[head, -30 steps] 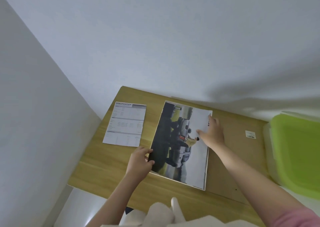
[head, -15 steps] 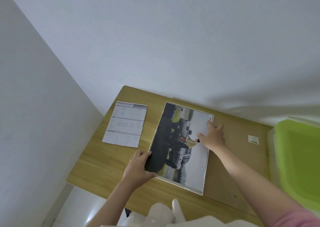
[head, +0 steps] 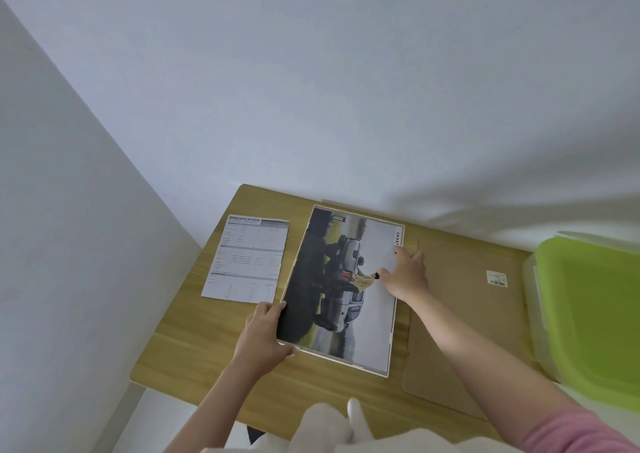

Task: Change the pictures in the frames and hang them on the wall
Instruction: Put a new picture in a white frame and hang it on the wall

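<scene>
The picture (head: 341, 290) lies flat on the desk (head: 194, 342), long axis running away from the person, left hand (head: 263, 331) gripping its near-left edge, right hand (head: 403, 274) pressing open-fingered on its far-right side.

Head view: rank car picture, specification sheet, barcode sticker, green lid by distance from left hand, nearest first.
1. car picture: gripped at its edge by the left hand.
2. specification sheet: just beyond the hand, on the table's left side.
3. barcode sticker: on cardboard, right.
4. green lid: far right.
</scene>
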